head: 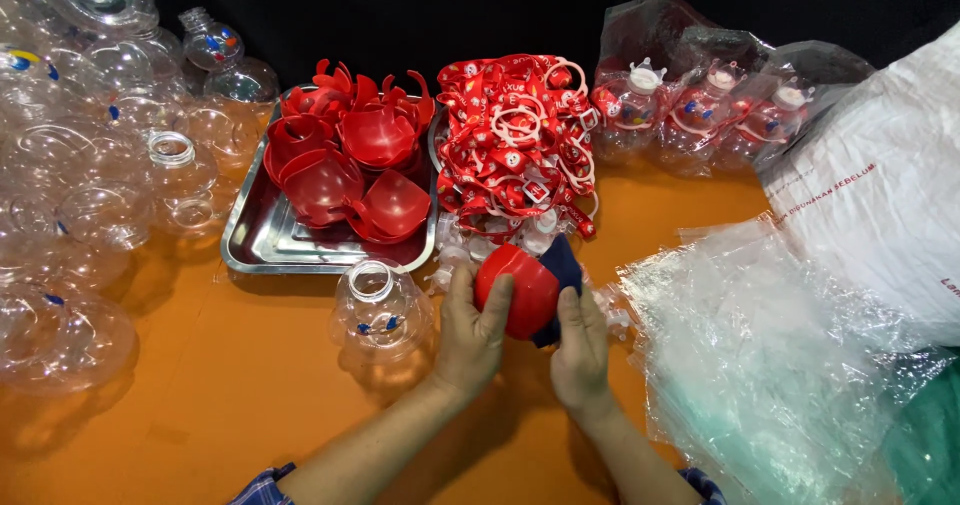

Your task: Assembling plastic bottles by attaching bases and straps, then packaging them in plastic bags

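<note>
- Red plastic cap [515, 287], dome-shaped, sits between the two hands, just above the orange bench [200, 385] and near its middle.
- Left hand [470, 330] grasps the cap from its left side; the thumb lies up along the red surface and the fingers curl under it.
- Right hand [580, 340] presses a dark blue cloth [562, 265] against the right side of the cap, so this hand is closed on the cloth and touches the cap through it.
- Both hands are equally near; the cap lies straight ahead of them, slightly toward the left hand, with its round top tilted up and to the left.
- Its long axis I cannot tell, because the cap looks almost round from this view.
- Clear bottle [380, 310] stands just beside the left hand, on its left, mouth upward.
- Steel tray [255, 250] with more red caps is behind the bottle, and a heap of red straps [515, 150] is directly behind the held cap.
- Clear bags [760, 345] lie to the right of the right hand.
</note>
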